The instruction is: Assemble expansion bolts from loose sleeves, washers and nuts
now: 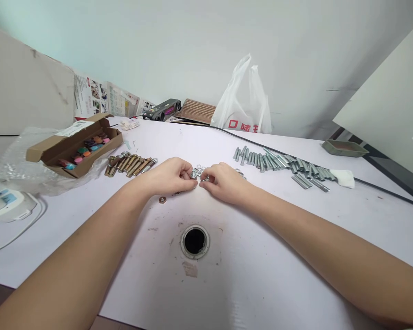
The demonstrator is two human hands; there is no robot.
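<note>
My left hand (174, 176) is closed in a pinch on a small silver nut (193, 174) held just above the table. Close beside it, my right hand (225, 183) pinches another small silver piece (206, 178), mostly covered by the fingers, so its kind is unclear. Behind the fingertips lies a small heap of silver washers (199, 168). A brownish nut (162, 200) rests below my left wrist. To the left lie several brassy expansion bolts (132, 165). On the right are rows of silver bolts (256, 159) and metal sleeves (309, 169).
A round hole (194, 241) opens in the white table (261, 275) in front of me. An open cardboard box (48, 151) with colourful bottles stands left, on bubble wrap. A white plastic bag (242, 101) is at the back; a green tray (344, 148) sits far right.
</note>
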